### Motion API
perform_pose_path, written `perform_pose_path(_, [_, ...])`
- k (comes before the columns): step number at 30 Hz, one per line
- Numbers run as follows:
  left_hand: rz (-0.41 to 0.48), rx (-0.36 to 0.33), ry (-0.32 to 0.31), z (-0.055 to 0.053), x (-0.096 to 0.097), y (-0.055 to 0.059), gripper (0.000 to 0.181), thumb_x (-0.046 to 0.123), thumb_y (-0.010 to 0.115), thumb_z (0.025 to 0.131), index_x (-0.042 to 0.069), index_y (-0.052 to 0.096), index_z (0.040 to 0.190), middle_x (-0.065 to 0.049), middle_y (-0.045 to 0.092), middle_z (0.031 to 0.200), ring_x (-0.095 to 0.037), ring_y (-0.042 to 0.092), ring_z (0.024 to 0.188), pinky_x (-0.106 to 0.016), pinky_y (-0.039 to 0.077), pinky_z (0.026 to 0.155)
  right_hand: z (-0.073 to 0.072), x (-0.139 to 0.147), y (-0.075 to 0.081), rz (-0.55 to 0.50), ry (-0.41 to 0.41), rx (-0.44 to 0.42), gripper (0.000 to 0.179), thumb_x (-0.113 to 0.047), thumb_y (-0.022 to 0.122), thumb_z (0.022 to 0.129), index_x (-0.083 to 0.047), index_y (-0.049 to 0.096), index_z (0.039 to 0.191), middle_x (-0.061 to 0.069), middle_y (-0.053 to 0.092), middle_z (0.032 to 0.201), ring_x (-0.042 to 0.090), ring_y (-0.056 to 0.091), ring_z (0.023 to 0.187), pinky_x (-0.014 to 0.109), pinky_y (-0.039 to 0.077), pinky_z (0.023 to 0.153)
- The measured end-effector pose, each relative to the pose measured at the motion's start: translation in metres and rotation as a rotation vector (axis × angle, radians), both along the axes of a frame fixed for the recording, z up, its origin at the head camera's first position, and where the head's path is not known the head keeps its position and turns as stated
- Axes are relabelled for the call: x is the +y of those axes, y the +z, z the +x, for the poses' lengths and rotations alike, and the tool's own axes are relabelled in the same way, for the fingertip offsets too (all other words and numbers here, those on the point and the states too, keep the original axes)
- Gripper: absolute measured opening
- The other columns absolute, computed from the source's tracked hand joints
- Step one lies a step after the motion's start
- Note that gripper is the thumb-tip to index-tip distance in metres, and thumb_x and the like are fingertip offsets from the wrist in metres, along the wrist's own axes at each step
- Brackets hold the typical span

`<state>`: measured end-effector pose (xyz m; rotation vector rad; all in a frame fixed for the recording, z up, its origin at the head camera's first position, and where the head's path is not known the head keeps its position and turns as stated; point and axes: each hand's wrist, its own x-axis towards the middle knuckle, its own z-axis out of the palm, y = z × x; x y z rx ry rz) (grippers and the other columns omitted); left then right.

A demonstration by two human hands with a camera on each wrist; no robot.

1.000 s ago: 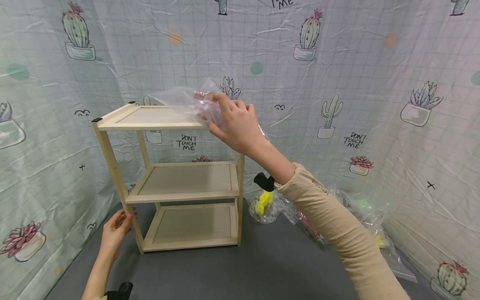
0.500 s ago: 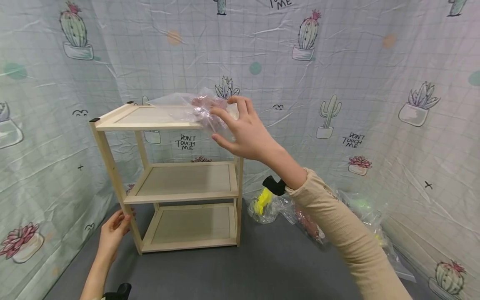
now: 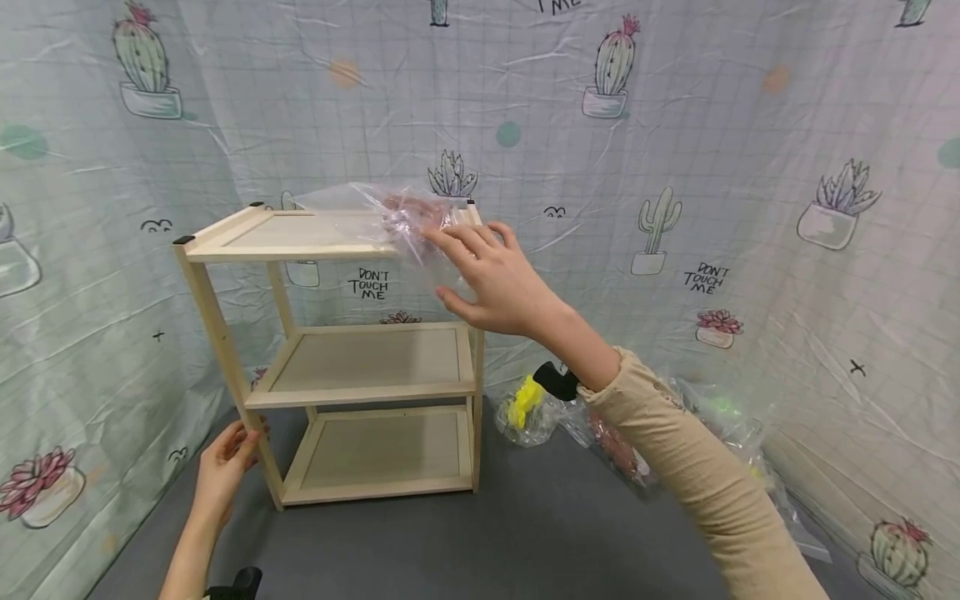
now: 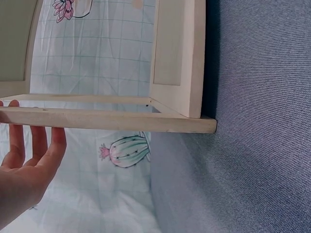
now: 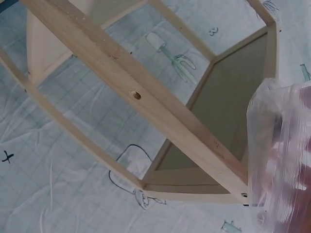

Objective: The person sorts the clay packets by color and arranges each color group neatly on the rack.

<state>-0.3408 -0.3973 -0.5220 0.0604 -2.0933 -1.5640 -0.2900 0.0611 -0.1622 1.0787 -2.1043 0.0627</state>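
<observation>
A light wooden three-tier shelf (image 3: pixel 360 397) stands on the grey surface. My left hand (image 3: pixel 217 471) holds its front left post (image 3: pixel 215 333); in the left wrist view the fingers (image 4: pixel 57 141) reach behind the post. A clear plastic bag (image 3: pixel 408 218) with something pinkish inside lies on the right end of the top tier, partly hanging over the front edge. My right hand (image 3: pixel 498 279) is at the bag's right side, fingers extended and loosely spread, fingertips right at the plastic. In the right wrist view the bag (image 5: pixel 274 141) covers the top corner of the frame.
On the surface right of the shelf lies a clear bag with a yellow item (image 3: pixel 525 402). Beside it is a bag with reddish contents (image 3: pixel 618 446), partly behind the right sleeve. More clear bags (image 3: pixel 750 442) lie farther right. A cactus-print sheet (image 3: pixel 712 125) encloses the area.
The bag has settled lower onto the top tier. My right hand has loosened from it and moved down and right. The left hand keeps its hold on the post.
</observation>
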Motion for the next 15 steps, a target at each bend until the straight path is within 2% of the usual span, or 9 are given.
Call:
perform_pose_path(2, [0.003,0.007,0.0,-0.001,0.0,-0.001,0.043,0.035,0.05,0.089,0.018,0.047,0.128,0.016,0.059,0.107,0.008,0.054,0.094,-0.009,0.045,0.065,-0.001,-0.001,-0.001,0.012,-0.009,0.002,0.058,-0.038,0.05,0.087,-0.018,0.03,0.138,0.005,0.041,0.132,0.022,0.042,0.12,0.05,0.017,0.104])
perform_pose_path(3, [0.029,0.026,-0.042,0.002,0.001,0.003,0.041,0.03,0.05,0.09,0.018,0.047,0.129,0.014,0.06,0.108,0.006,0.055,0.096,-0.014,0.047,0.07,-0.001,-0.001,-0.002,0.016,-0.011,0.004,0.058,-0.039,0.049,0.087,-0.018,0.029,0.139,0.005,0.04,0.133,0.022,0.042,0.121,0.051,0.016,0.104])
perform_pose_path(6, [0.05,0.027,-0.064,0.001,0.0,0.003,0.04,0.028,0.051,0.09,0.016,0.048,0.129,0.011,0.06,0.109,0.005,0.055,0.096,-0.015,0.048,0.069,-0.001,-0.003,-0.003,0.033,-0.027,0.011,0.059,-0.04,0.048,0.088,-0.019,0.028,0.139,0.005,0.04,0.134,0.021,0.04,0.123,0.053,0.014,0.104])
perform_pose_path(9, [0.032,0.021,-0.051,0.001,0.001,0.002,0.04,0.03,0.05,0.09,0.019,0.048,0.129,0.012,0.06,0.109,0.005,0.054,0.097,-0.014,0.047,0.069,0.0,-0.005,-0.002,0.053,-0.042,0.015,0.06,-0.04,0.047,0.088,-0.019,0.027,0.14,0.003,0.041,0.134,0.02,0.039,0.124,0.054,0.012,0.104])
perform_pose_path(10, [0.001,0.001,-0.004,-0.002,0.0,-0.001,0.042,0.035,0.049,0.09,0.02,0.048,0.128,0.014,0.059,0.108,0.007,0.054,0.095,-0.01,0.044,0.065,0.0,-0.006,-0.002,0.06,-0.047,0.014,0.06,-0.04,0.046,0.088,-0.019,0.026,0.14,0.003,0.041,0.134,0.02,0.039,0.124,0.053,0.011,0.105])
perform_pose_path(13, [-0.017,-0.007,0.021,-0.001,0.003,0.0,0.043,0.039,0.049,0.089,0.022,0.048,0.128,0.016,0.059,0.107,0.007,0.054,0.095,-0.009,0.044,0.065,0.0,-0.01,0.0,0.084,-0.059,0.01,0.06,-0.041,0.045,0.089,-0.019,0.026,0.14,0.003,0.041,0.134,0.02,0.038,0.125,0.053,0.011,0.105])
perform_pose_path(15, [-0.005,0.0,0.003,0.0,0.003,0.001,0.043,0.037,0.049,0.089,0.021,0.047,0.129,0.016,0.059,0.107,0.007,0.054,0.095,-0.01,0.044,0.065,0.0,-0.014,0.001,0.097,-0.067,0.0,0.06,-0.041,0.044,0.089,-0.019,0.025,0.141,0.003,0.04,0.135,0.021,0.037,0.125,0.052,0.011,0.106])
